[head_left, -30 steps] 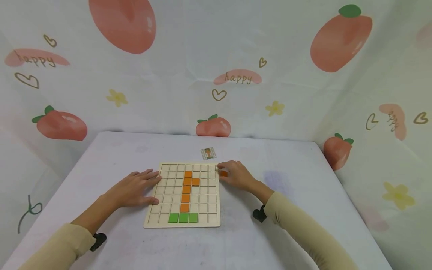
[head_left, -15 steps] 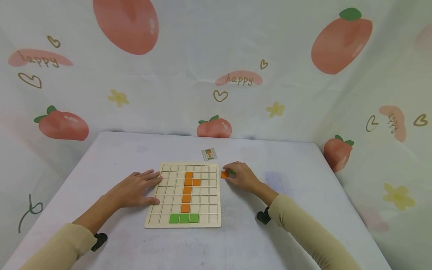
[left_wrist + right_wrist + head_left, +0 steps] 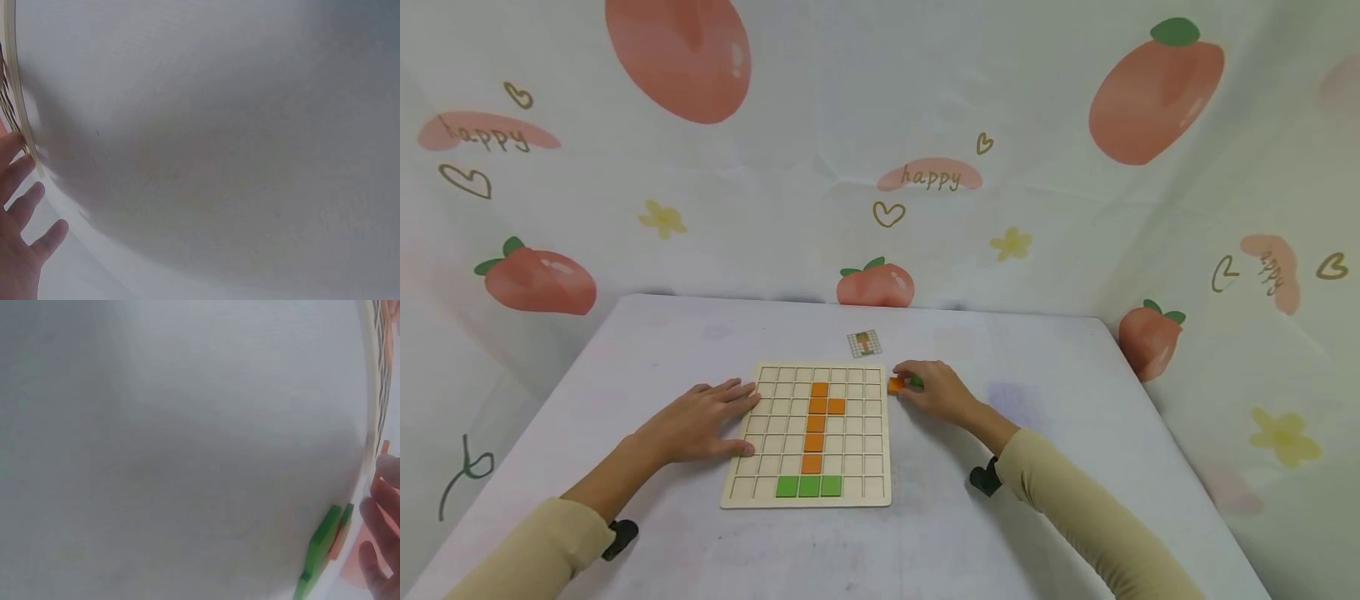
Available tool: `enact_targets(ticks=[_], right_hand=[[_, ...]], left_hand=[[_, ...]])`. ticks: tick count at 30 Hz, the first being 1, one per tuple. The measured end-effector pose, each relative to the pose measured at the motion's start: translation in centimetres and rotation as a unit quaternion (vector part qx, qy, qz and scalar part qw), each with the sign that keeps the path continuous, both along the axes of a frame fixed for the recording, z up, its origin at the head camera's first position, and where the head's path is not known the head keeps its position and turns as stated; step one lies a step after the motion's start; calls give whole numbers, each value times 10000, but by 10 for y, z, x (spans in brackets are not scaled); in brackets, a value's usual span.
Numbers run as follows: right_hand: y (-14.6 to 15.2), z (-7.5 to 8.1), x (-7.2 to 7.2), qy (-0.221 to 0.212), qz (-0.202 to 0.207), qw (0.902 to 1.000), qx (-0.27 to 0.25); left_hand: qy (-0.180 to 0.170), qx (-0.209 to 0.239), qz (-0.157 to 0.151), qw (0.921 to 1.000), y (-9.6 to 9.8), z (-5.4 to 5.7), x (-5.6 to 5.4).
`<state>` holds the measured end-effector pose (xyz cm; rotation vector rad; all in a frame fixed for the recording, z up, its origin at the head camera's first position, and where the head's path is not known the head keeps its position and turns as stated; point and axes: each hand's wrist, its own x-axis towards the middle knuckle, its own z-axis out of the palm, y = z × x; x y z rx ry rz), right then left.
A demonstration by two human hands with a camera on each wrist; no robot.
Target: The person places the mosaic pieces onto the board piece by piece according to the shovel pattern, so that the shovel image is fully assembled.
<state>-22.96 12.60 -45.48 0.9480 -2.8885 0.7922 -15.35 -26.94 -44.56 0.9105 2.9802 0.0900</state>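
Observation:
The wooden grid board (image 3: 861, 454) lies on the table, with a column of orange square tiles (image 3: 815, 423) and a row of green square tiles (image 3: 808, 486) in its cells. My left hand (image 3: 700, 421) rests at the board's left edge, fingers spread; the left wrist view shows its fingertips at the rim. Just past the board's right edge, my right hand (image 3: 936, 392) pinches an orange tile (image 3: 896, 386) between thumb and fingers. This tile (image 3: 380, 465) also shows at the fingertips in the right wrist view. Under the right hand peeks a green tile (image 3: 915, 381).
Behind the board lies a small pattern card (image 3: 864, 343) with a printed grid. Loose green tiles (image 3: 322, 540) and an orange one lie on the table near the right hand. A white cloth backdrop (image 3: 775, 167) with printed fruit rises behind the table (image 3: 700, 550).
My right hand has shifted slightly right from the board's edge, exposing the orange tile and a green tile by its fingers. The left hand stays at the board.

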Motion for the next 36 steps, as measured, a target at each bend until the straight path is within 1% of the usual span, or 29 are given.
enact_targets(ticks=[6,10,14,16,22,26,29,36], right_hand=[[-11,5,-1,-30,214,9997,-146],[-24,8,-1,-117,298,9994,-155],[-41,9,-1,-214,432,9988,-52],[-50,10,0,-256,500,9984,-8],[-75,13,6,-203,718,9972,39],[-89,14,11,-286,770,9966,65],[-98,13,14,-178,882,9959,34],[-115,9,18,363,1182,9923,119]], left_hand=[[25,-28,-2,10000,-1,0,1],[26,-29,-22,10000,-1,2,2],[31,-22,-52,10000,-2,3,2],[29,-13,-57,10000,-2,3,2],[24,54,-27,10000,-1,1,1],[29,52,-49,10000,-1,0,1],[24,28,-55,10000,-1,0,1],[-8,16,-28,10000,-1,1,1]])
